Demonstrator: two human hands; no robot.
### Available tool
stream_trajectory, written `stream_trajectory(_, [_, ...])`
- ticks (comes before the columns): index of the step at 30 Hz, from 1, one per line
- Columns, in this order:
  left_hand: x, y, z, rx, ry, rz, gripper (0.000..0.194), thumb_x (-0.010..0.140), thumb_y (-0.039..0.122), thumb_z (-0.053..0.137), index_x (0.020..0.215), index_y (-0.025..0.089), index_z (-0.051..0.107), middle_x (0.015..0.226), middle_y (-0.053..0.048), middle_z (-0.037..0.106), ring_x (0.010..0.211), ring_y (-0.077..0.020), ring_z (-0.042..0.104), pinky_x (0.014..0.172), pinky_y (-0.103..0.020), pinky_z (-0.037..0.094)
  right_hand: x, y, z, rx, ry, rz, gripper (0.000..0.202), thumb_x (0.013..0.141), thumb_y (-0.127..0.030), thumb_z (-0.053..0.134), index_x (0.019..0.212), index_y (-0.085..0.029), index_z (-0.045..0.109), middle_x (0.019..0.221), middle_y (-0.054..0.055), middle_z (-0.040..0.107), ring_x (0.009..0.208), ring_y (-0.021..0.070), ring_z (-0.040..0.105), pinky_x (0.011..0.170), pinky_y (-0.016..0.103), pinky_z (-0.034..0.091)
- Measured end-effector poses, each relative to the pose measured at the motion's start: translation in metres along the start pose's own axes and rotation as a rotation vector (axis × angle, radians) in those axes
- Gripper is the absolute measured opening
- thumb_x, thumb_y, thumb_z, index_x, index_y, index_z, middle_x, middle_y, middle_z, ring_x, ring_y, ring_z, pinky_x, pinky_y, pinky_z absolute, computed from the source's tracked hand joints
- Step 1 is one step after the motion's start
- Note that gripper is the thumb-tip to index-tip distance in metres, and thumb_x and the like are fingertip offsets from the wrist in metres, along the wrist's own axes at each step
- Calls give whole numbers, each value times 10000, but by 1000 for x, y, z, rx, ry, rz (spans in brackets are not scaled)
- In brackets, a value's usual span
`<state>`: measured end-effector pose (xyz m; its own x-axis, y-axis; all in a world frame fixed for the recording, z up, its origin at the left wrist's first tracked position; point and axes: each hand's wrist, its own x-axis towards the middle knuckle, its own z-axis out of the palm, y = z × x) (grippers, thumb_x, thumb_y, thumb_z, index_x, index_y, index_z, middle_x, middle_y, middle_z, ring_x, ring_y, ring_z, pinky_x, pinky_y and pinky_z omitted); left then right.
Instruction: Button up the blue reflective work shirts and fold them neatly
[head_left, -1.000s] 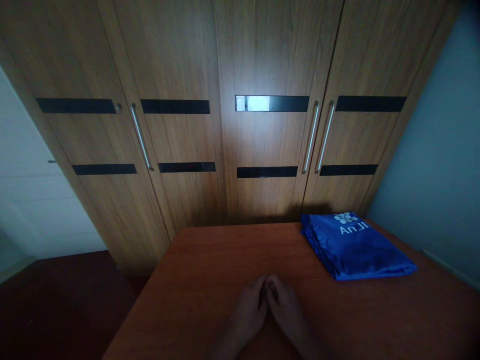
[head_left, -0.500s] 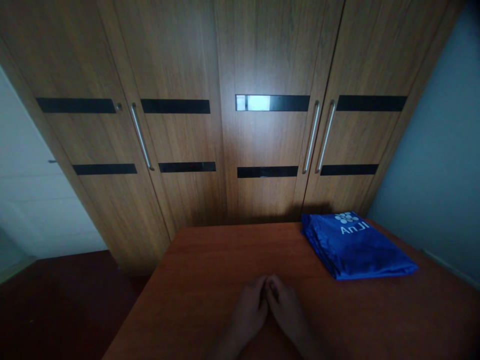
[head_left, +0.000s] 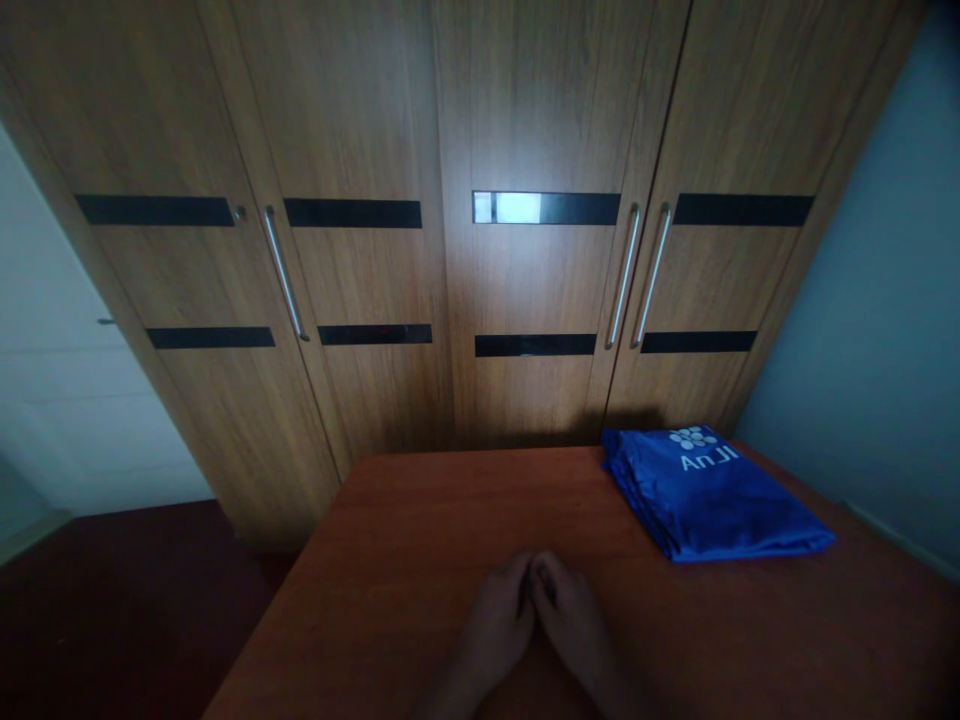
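My left hand (head_left: pixel 501 612) and my right hand (head_left: pixel 568 606) rest together above the near middle of the reddish-brown table (head_left: pixel 420 520). Their fingers are curled in and touch at the tips, and no object shows between them. To the right of my hands, at the table's far right, lies a folded blue cloth (head_left: pixel 727 505) with a white logo and letters on its upper part. Neither hand touches the cloth.
Behind the table stands a wooden wardrobe (head_left: pixel 517 290) with dark strips and metal handles. A white door (head_left: pixel 90 400) is at the left, a bluish wall (head_left: pixel 877 320) at the right. Dark red floor (head_left: pixel 135 600) shows left of the table.
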<state>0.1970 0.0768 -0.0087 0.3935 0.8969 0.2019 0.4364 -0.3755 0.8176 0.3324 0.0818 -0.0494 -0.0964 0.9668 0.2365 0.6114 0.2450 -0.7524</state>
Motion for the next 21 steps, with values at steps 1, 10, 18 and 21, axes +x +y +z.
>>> stream_trajectory(1, [0, 1, 0, -4, -1, -3, 501, 764, 51, 409, 1217, 215, 548, 1230, -70, 623, 1091, -176, 585, 973, -316, 423, 0, 0, 0, -6, 5, 3, 161, 894, -222, 376, 853, -223, 531, 793, 29, 659, 726, 156, 631, 647, 239, 422])
stream_trajectory(10, [0, -2, 2, -1, 11, -13, 528, 741, 39, 411, 1216, 220, 556, 1221, -63, 625, 1107, -184, 573, 992, -319, 402, 0, 0, -1, 24, 1, -11, 156, 894, -223, 381, 851, -225, 531, 787, 28, 660, 719, 161, 632, 630, 239, 418])
stream_trajectory(18, [-1, -3, 2, -37, 26, 0, 535, 731, 42, 420, 1207, 235, 569, 1211, -57, 634, 1084, -190, 583, 969, -317, 410, 0, 2, 0, 21, 2, -23, 152, 889, -214, 381, 849, -225, 527, 799, 29, 659, 732, 162, 631, 661, 244, 427])
stream_trajectory(21, [-1, -4, 2, -25, 26, -7, 536, 739, 51, 421, 1220, 239, 564, 1242, -60, 615, 1114, -199, 565, 989, -327, 392, 0, 1, -2, 37, -11, -25, 158, 889, -219, 372, 845, -221, 524, 785, 30, 650, 720, 165, 626, 657, 253, 436])
